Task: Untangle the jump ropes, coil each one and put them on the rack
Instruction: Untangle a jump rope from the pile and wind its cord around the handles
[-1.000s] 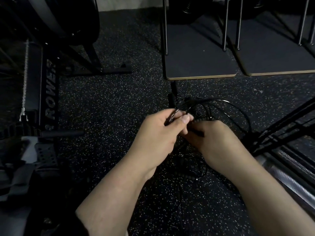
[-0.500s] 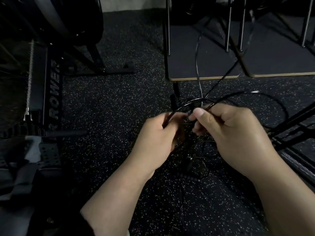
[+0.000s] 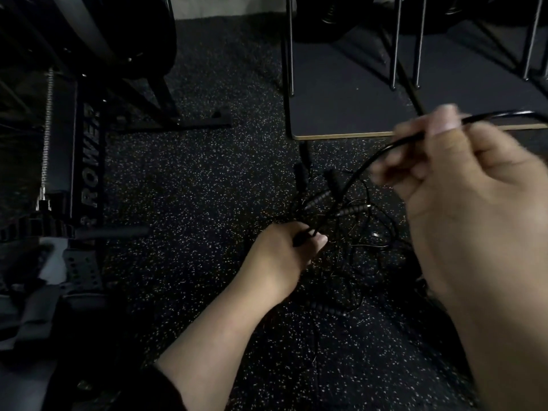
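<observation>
1. The left hand (image 3: 281, 253) is sitting low over the speckled rubber floor (image 3: 192, 179), its thumb and fingers curling round a bunch of black cords at the near edge of the jump-rope tangle (image 3: 347, 229).
2. The right hand (image 3: 462, 185) is raised close to the camera and blurred; its thumb and curled fingers are pinching a single black cord (image 3: 373, 155) that is running down in a curve into the tangle and out past the thumb toward the right edge.
3. The tangle is lying on the floor between the hands, with ribbed handles (image 3: 318, 200) sticking out of it, just in front of the wooden-edged base board (image 3: 341, 114) carrying upright metal rods; whether that is the rack, I cannot tell.
4. To my judgement, one rope is being drawn free while the rest is being pinned down.
5. Doing it well likely means pulling slowly along the cord's own line, keeping the left hand's hold loose enough for the cord to slide, and stopping to open any loop that is tightening instead of hauling through it.
6. A rower (image 3: 89, 161) is standing at the left, well apart from the work.
</observation>
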Motion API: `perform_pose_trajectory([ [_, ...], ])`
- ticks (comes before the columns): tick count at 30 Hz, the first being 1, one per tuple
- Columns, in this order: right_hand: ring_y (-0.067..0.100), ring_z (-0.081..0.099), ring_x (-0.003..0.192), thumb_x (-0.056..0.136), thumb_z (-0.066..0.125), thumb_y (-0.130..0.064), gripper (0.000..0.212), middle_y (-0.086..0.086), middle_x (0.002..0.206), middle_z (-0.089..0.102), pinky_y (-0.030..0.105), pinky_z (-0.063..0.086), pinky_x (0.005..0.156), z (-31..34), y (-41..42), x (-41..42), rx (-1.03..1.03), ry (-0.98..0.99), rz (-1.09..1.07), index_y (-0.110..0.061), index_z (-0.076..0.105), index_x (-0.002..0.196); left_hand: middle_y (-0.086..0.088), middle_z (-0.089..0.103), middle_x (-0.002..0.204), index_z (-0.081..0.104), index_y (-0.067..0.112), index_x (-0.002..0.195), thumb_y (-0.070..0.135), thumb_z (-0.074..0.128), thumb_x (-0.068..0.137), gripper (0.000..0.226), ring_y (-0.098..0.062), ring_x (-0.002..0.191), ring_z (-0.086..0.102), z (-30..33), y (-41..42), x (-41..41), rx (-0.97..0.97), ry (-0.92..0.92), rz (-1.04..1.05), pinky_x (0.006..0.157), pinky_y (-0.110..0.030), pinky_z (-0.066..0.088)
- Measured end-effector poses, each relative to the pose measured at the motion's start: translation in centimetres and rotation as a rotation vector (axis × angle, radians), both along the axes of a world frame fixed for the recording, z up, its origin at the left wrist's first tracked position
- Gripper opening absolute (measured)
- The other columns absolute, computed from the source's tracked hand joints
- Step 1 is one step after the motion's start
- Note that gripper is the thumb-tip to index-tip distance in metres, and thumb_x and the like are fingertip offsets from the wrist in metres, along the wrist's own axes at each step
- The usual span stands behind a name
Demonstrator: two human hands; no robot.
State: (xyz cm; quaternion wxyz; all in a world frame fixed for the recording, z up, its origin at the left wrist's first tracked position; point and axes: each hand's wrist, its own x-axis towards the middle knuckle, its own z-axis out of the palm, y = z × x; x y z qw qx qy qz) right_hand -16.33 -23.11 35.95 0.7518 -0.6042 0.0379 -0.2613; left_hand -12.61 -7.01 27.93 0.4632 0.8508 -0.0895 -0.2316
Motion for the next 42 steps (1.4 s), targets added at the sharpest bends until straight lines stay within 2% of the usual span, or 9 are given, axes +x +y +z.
perform_pose_trajectory([
  [6,0.017,0.063,0.070,0.107,0.050,-0.023,0.027,-0.002,0.071,0.065,0.035,0.055,0.072,-0.2,-0.8,0.0,0.173,-0.034,0.050,-0.017,0.071,0.092,0.009,0.070,0.070,0.073,0.025,0.092,0.038,0.058,0.103,0.023,-0.002,0.059,0.062,0.6,-0.3,0.0,-0.105,0.009,0.050,0.056,-0.019,0.044],
  [12,-0.008,0.065,0.064,0.093,0.068,-0.042,0.013,-0.022,0.075,0.073,0.006,0.044,0.055,-3.6,-0.4,-0.6,-0.674,0.557,0.288,-0.033,0.075,0.099,0.022,0.058,0.053,0.075,0.028,0.097,0.027,0.057,0.104,0.019,0.005,0.044,0.049,1.7,-0.4,0.0,-0.228,0.073,0.060,0.046,-0.014,0.035],
  [15,-0.012,0.068,0.077,0.097,0.066,-0.038,0.012,-0.028,0.082,0.074,0.004,0.046,0.061,-3.7,-0.1,-0.5,-0.600,0.583,0.304,-0.036,0.077,0.099,0.020,0.055,0.050,0.077,0.025,0.097,0.024,0.058,0.104,0.020,0.002,0.042,0.043,1.8,-0.4,-0.1,-0.214,0.071,0.037,0.044,-0.015,0.032],
  [21,-0.003,0.059,0.051,0.102,0.059,-0.036,0.022,-0.012,0.066,0.070,0.009,0.039,0.046,-3.3,0.2,-0.2,-0.530,0.465,0.080,-0.029,0.075,0.089,0.000,0.057,0.068,0.076,0.019,0.087,0.031,0.063,0.101,0.023,-0.016,0.059,0.042,2.0,0.0,0.0,-0.308,0.135,0.153,0.054,-0.035,0.032],
  [27,0.025,0.072,0.079,0.106,0.053,-0.031,0.031,-0.004,0.071,0.064,0.054,0.059,0.091,-3.0,0.1,-0.1,-0.196,0.340,0.083,-0.022,0.073,0.084,0.001,0.074,0.080,0.076,0.022,0.093,0.025,0.062,0.102,0.018,-0.015,0.067,0.066,2.0,0.4,0.1,-0.362,0.108,0.255,0.070,-0.036,0.057],
  [30,0.019,0.071,0.078,0.106,0.051,-0.028,0.030,-0.001,0.073,0.059,0.052,0.060,0.092,-2.9,-0.1,0.1,-0.010,0.314,0.098,-0.019,0.070,0.084,0.000,0.079,0.093,0.077,0.022,0.101,0.026,0.071,0.096,0.009,-0.018,0.085,0.076,2.4,0.4,-0.1,-0.374,0.191,0.215,0.077,-0.039,0.062],
  [34,0.018,0.072,0.081,0.106,0.052,-0.031,0.032,-0.002,0.076,0.061,0.052,0.060,0.092,-3.1,-0.4,0.1,0.002,0.298,0.096,-0.026,0.071,0.080,-0.003,0.078,0.096,0.057,0.021,0.128,0.035,0.077,0.089,0.047,-0.022,0.075,0.072,2.8,-0.3,-0.8,-0.453,0.397,0.248,0.057,-0.034,0.055],
  [38,0.016,0.071,0.080,0.106,0.052,-0.032,0.035,-0.002,0.076,0.059,0.051,0.060,0.092,-3.4,-0.3,0.2,0.023,0.294,0.094,-0.029,0.071,0.076,0.021,0.040,0.140,0.026,0.045,0.154,0.053,0.079,0.080,0.091,-0.001,0.123,0.046,2.4,-0.4,-0.5,-0.089,0.003,0.272,0.100,-0.028,0.042],
  [42,0.013,0.070,0.078,0.106,0.052,-0.030,0.034,-0.003,0.076,0.059,0.053,0.059,0.094,-3.6,-0.1,0.4,0.047,0.287,0.086,-0.028,0.071,0.078,0.019,0.059,0.126,0.075,0.029,0.101,0.075,0.054,0.087,0.053,-0.004,0.114,0.059,1.8,-0.3,-0.6,0.057,-0.139,0.089,0.104,-0.041,0.049],
])
